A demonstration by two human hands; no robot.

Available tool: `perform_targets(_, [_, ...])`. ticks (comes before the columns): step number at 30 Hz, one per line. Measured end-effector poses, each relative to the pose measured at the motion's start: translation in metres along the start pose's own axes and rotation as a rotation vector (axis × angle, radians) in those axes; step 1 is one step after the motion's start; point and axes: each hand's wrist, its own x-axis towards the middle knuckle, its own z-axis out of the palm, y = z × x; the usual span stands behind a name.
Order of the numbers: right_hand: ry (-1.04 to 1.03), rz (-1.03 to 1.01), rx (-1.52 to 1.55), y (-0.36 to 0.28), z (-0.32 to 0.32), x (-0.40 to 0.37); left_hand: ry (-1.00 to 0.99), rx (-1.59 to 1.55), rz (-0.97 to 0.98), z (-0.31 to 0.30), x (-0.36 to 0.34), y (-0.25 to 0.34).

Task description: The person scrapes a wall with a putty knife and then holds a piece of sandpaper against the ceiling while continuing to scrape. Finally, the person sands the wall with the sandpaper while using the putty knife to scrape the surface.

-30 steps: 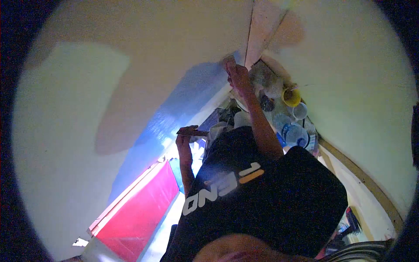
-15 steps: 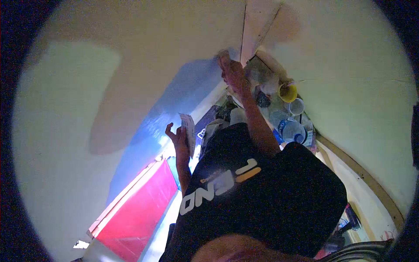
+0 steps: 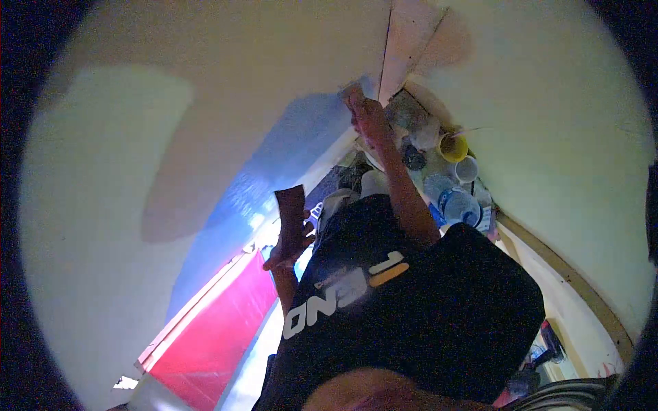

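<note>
My left hand (image 3: pixel 291 246) is closed around a sheet of sandpaper (image 3: pixel 290 202), held upright with its dark brown face showing. The fingers of this hand curl at the sheet's lower part, to the left of my dark shirt. Up at the pale wall (image 3: pixel 226 89), my right hand (image 3: pixel 372 123) grips a small flat brownish piece (image 3: pixel 351 90) against the surface, near the corner seam. Its kind is hard to make out in the dim light. A bluish shadow lies on the wall beside this hand.
To the right of my right arm stand a yellow cup (image 3: pixel 453 146), a clear cup (image 3: pixel 466 168) and a large plastic bottle (image 3: pixel 461 207) among clutter. At lower left is a red panel (image 3: pixel 216 335). A second pale wall (image 3: pixel 569 137) rises on the right.
My left hand has turned, so the sandpaper shows its dark face instead of its pale printed back. My right hand has shifted only slightly along the wall.
</note>
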Motion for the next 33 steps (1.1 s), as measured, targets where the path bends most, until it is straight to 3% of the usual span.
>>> perform_targets(1, [-0.022, 0.004, 0.045, -0.004, 0.003, -0.008, 0.018, 0.043, 0.032, 0.003, -0.002, -0.002])
perform_targets(4, [-0.006, -0.389, -0.146, 0.020, -0.006, 0.002, -0.108, -0.044, 0.111, 0.022, -0.012, -0.005])
perform_targets(5, [0.006, -0.460, -0.188, 0.024, -0.007, 0.009, -0.016, 0.000, 0.052, 0.015, -0.008, -0.001])
perform_targets(6, [0.024, -0.408, -0.210, 0.027, -0.008, 0.006, 0.075, 0.035, -0.009, 0.011, -0.008, 0.006])
perform_targets(7, [0.013, -0.407, -0.225, 0.026, -0.010, 0.010, 0.309, 0.132, -0.040, 0.041, -0.004, 0.012])
perform_targets(10, [-0.039, -0.454, -0.244, 0.031, -0.012, 0.017, 0.277, 1.230, 0.204, 0.073, -0.008, 0.010])
perform_targets(12, [-0.017, -0.464, -0.238, 0.031, -0.014, 0.014, 0.245, 0.480, 0.137, 0.049, 0.001, 0.007])
perform_targets(13, [-0.003, -0.370, -0.196, 0.026, -0.017, 0.014, 0.259, 0.783, 0.153, 0.047, 0.000, 0.005])
perform_targets(15, [0.013, -0.084, -0.071, 0.005, -0.023, 0.000, 0.251, 0.178, 0.117, 0.032, 0.007, -0.005])
perform_targets(16, [0.008, 0.112, 0.009, -0.004, -0.022, -0.006, 0.270, 0.193, 0.106, 0.031, 0.008, -0.004])
perform_targets(18, [0.011, -0.311, -0.099, 0.004, -0.010, 0.003, 0.311, 0.221, 0.074, 0.031, 0.009, -0.006])
perform_targets(19, [0.007, -0.396, -0.131, 0.010, -0.011, 0.004, 0.381, 0.172, 0.088, 0.037, 0.009, -0.006])
perform_targets(20, [0.006, -0.481, -0.162, 0.018, -0.012, 0.005, 0.358, 0.400, 0.104, 0.035, 0.007, -0.009])
perform_targets(22, [-0.010, -0.363, -0.166, 0.013, -0.009, 0.003, 0.299, 0.866, 0.149, 0.038, 0.000, -0.003])
perform_targets(23, [-0.007, -0.276, -0.166, 0.011, -0.007, 0.002, 0.314, 1.478, 0.118, 0.061, -0.004, 0.006])
perform_targets(25, [0.030, 0.010, -0.179, 0.004, -0.010, -0.003, 0.313, 1.178, 0.050, 0.046, -0.001, 0.007])
perform_targets(27, [-0.008, -0.296, -0.144, 0.029, -0.008, 0.021, 0.268, 0.938, 0.041, 0.040, 0.002, 0.004])
perform_targets(29, [-0.009, -0.444, -0.188, 0.054, -0.013, 0.017, 0.299, 0.490, -0.070, 0.052, 0.001, 0.008])
perform_targets(30, [0.004, -0.473, -0.250, 0.051, -0.014, 0.018, 0.337, 0.273, -0.116, 0.058, 0.000, 0.010])
perform_targets(33, [-0.017, -0.380, -0.193, 0.033, -0.010, 0.017, 0.345, 0.340, -0.085, 0.067, 0.001, 0.013])
